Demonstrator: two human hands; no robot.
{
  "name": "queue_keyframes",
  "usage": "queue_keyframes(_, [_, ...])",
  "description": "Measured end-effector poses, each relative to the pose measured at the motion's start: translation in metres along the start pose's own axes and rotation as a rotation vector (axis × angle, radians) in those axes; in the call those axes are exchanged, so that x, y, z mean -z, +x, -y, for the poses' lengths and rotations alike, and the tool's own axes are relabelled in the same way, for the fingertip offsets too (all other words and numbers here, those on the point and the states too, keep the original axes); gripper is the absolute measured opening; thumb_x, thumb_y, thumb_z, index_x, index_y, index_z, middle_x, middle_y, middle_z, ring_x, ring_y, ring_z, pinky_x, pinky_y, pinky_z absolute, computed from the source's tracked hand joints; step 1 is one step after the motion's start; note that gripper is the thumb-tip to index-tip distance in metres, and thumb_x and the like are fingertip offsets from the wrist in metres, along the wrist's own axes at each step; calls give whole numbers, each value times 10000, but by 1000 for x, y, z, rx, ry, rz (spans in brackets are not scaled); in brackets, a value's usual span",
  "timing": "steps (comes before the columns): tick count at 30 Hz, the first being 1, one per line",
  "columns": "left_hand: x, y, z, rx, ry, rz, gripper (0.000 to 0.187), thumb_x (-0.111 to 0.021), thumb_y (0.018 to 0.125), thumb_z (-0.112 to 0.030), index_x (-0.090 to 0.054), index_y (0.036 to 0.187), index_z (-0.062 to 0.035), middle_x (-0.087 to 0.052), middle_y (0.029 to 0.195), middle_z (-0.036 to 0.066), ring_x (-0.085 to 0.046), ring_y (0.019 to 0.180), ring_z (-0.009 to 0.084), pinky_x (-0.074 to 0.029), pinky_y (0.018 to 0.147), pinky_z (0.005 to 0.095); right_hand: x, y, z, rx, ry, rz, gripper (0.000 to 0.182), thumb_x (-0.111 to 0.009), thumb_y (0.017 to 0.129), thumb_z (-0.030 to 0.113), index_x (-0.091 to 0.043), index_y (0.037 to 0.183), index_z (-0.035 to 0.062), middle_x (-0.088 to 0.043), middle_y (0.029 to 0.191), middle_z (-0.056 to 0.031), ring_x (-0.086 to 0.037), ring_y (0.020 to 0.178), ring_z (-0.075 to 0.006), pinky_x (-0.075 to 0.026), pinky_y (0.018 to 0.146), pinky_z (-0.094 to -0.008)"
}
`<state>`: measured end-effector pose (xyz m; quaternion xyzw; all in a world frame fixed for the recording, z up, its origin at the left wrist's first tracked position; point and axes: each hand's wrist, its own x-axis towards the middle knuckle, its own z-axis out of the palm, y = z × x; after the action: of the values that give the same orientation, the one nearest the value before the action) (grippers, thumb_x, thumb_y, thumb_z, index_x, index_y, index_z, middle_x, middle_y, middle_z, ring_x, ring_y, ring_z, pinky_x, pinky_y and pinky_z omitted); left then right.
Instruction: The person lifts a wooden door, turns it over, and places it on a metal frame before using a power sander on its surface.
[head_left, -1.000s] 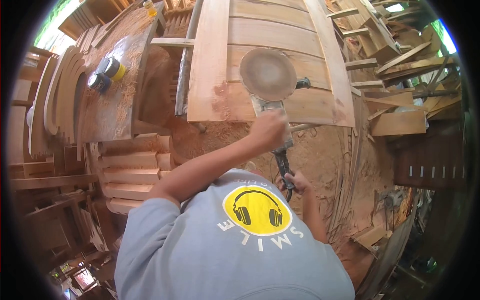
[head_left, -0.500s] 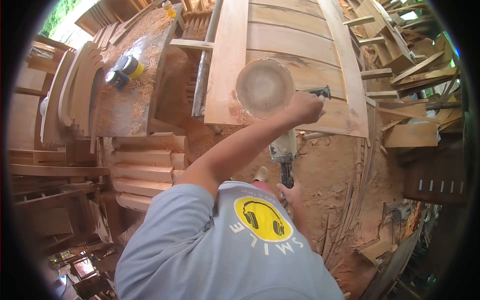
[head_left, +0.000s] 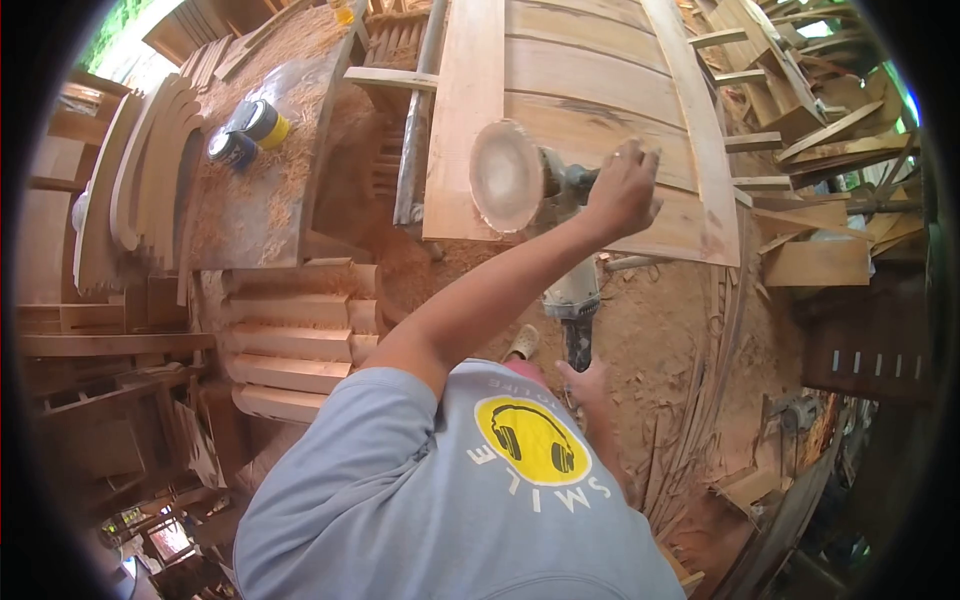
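Observation:
An angle sander with a long grey body (head_left: 573, 295) lies across the lower part of the view, its round, pale, dusty disc (head_left: 506, 176) tilted up on edge and facing left. My left hand (head_left: 625, 190) is curled at the end of the dark side handle (head_left: 578, 182), beside the sander's head; part of its grip is hidden. Lower down, my right hand (head_left: 587, 380) is closed around the dark rear grip (head_left: 577, 340), close to my body. Beneath the disc lies a panelled wooden door (head_left: 590, 75) with pale framing and dark patches along its joints.
On the left, a shavings-strewn bench (head_left: 285, 190) carries yellow-and-dark tins (head_left: 262, 125). Curved wooden pieces (head_left: 150, 180) lean beside it, and shaped boards (head_left: 300, 340) are stacked below. Offcuts (head_left: 830, 230) pile up on the right. Sawdust covers the floor (head_left: 650, 350).
The disc has turned from facing up toward me to a leftward tilt, uncovering the sander's head and side handle. My left hand has shifted slightly; my right hand stays on the rear grip.

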<state>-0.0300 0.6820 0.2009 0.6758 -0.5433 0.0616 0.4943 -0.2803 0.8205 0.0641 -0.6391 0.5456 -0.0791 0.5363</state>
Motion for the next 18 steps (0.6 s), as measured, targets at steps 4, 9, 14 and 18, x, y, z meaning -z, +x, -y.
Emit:
queue_keyframes(4, [7,12,19,112,-144,173,474,-700,775,-119,-528,1190,33,-629,1009,193,-628,912,359,-503,817,434,-5,-1,-6,74,-49,-56,347,-828,712,192,-613,915,11,-604,684,-28,-563,545,-126,-475,531,-304])
queue_keyframes(9, [40,3,20,107,-275,225,273,-698,778,-72,-629,1037,-21,-680,890,170,-668,763,308,-543,683,366,-16,13,-22,-159,502,335,271,-769,733,85,-594,917,-9,-613,676,-80,-602,538,-181,-503,517,-320])
queue_keyframes(14, [104,-46,16,-61,-257,73,324,-793,724,-82,-653,1015,-53,-683,911,130,-675,782,254,-546,678,327,-41,33,-36,-292,595,461,254,-757,715,62,-606,914,13,-625,688,-92,-597,533,-177,-484,481,-312])
queue_keyframes(18, [194,-91,17,-173,30,-18,446,-829,693,-114,-642,1096,-73,-668,947,121,-660,810,251,-542,678,333,-35,8,-38,-125,307,252,318,-789,705,123,-639,951,-11,-661,737,-70,-623,612,-156,-519,565,-333])
